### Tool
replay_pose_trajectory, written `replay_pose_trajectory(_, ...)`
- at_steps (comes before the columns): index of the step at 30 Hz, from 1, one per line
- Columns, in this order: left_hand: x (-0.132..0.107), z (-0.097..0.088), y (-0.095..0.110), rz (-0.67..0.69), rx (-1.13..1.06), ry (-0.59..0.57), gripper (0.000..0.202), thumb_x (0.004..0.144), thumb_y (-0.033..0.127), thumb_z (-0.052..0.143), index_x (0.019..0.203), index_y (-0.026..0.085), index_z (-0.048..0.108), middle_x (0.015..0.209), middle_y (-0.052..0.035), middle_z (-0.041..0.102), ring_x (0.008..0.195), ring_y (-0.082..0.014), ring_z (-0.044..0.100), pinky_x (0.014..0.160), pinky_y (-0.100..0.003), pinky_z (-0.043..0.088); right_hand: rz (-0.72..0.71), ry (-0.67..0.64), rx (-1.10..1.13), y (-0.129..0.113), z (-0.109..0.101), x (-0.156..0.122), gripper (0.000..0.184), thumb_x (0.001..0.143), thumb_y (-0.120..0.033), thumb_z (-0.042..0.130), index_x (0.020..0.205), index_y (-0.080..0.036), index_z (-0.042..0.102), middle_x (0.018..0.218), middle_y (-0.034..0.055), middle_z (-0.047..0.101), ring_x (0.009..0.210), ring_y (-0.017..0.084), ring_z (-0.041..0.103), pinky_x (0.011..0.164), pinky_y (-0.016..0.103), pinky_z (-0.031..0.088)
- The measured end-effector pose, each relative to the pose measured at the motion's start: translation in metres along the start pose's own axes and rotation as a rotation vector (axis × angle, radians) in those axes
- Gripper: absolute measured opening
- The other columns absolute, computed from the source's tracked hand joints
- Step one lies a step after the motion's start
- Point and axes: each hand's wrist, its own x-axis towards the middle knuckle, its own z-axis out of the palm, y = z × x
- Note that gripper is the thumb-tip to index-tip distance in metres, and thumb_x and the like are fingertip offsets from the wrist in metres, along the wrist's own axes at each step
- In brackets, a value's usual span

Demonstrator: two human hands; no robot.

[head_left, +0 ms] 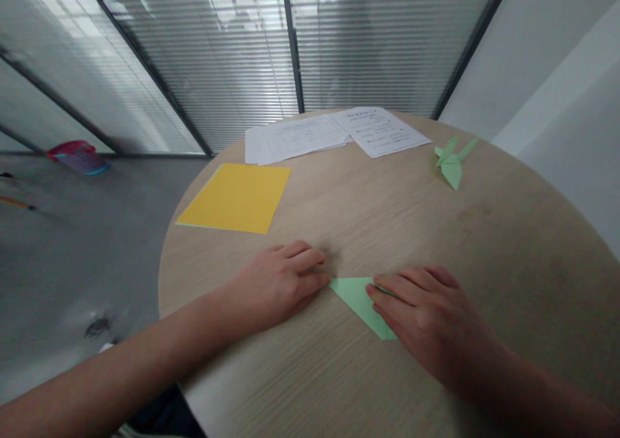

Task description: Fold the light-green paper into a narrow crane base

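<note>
A folded green paper (pixel 356 299) is lying on the round wooden surface (pixel 339 386). At the folded paper's left corner, the person's left grip (pixel 288 280) is resting with bent fingers; over its right part, the right grip (pixel 421 309) is laying its fingers, hiding that side. Beyond the folded paper to the left, a yellow sheet (pixel 237 199) is lying flat; farther beyond, printed white pages (pixel 300 137) are overlapping. Beyond it to the right, a green paper bird (pixel 452 166) is sitting. Well to its left, a pink-and-blue basket (pixel 80 157) is standing on the grey floor (pixel 130 231).
</note>
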Motion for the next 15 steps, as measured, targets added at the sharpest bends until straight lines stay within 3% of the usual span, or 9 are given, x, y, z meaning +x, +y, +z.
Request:
replay_pose_trajectory(4, -0.002, -0.006, 0.000, 0.027, 0.064, -0.002, 0.017, 0.104, 0.023, 0.057, 0.101, 0.017, 0.073, 0.113, -0.0091, 0.070, 0.103, -0.0242, 0.061, 0.087, -0.036, 0.054, -0.012, 0.003, 0.008, 0.001, 0.001, -0.001, 0.015, 0.098, -0.015, 0.065, 0.105, -0.020, 0.078, 0.100, 0.0022, 0.080, 0.087, 0.020, 0.065, 0.081, 0.038, 0.039)
replay_pose_trajectory(8, -0.005, -0.010, 0.009, 0.062, 0.121, 0.041, 0.025, 0.105, 0.021, 0.053, 0.089, 0.015, 0.071, 0.118, -0.0107, 0.071, 0.105, -0.0243, 0.063, 0.085, -0.036, 0.054, -0.030, -0.009, 0.035, 0.004, 0.002, -0.001, 0.015, 0.099, -0.016, 0.065, 0.108, -0.020, 0.077, 0.102, 0.0026, 0.079, 0.090, 0.020, 0.065, 0.083, 0.037, 0.040)
replay_pose_trajectory(10, -0.006, -0.010, 0.019, 0.080, 0.101, 0.099, 0.026, 0.107, 0.019, 0.047, 0.101, 0.013, 0.072, 0.122, -0.0109, 0.072, 0.107, -0.0239, 0.064, 0.088, -0.036, 0.054, -0.061, -0.032, 0.052, 0.009, 0.002, -0.001, 0.016, 0.100, -0.016, 0.063, 0.110, -0.020, 0.076, 0.103, 0.0034, 0.079, 0.091, 0.021, 0.066, 0.084, 0.037, 0.040)
replay_pose_trajectory(13, -0.004, -0.003, 0.036, 0.139, 0.026, 0.136, 0.034, 0.108, 0.019, 0.042, 0.132, 0.010, 0.064, 0.134, -0.0123, 0.069, 0.119, -0.0246, 0.063, 0.099, -0.037, 0.052, -0.146, -0.078, 0.090, 0.020, 0.001, 0.000, 0.018, 0.102, -0.016, 0.059, 0.112, -0.020, 0.074, 0.107, 0.0042, 0.079, 0.096, 0.023, 0.066, 0.086, 0.038, 0.042)
replay_pose_trajectory(15, 0.000, 0.004, 0.046, 0.135, 0.005, 0.111, 0.035, 0.106, 0.024, 0.047, 0.133, 0.008, 0.063, 0.139, -0.0142, 0.067, 0.125, -0.0273, 0.062, 0.104, -0.040, 0.051, -0.202, -0.077, 0.111, 0.031, 0.000, 0.001, 0.021, 0.103, -0.016, 0.056, 0.113, -0.021, 0.074, 0.114, 0.0033, 0.079, 0.106, 0.024, 0.066, 0.090, 0.038, 0.042)
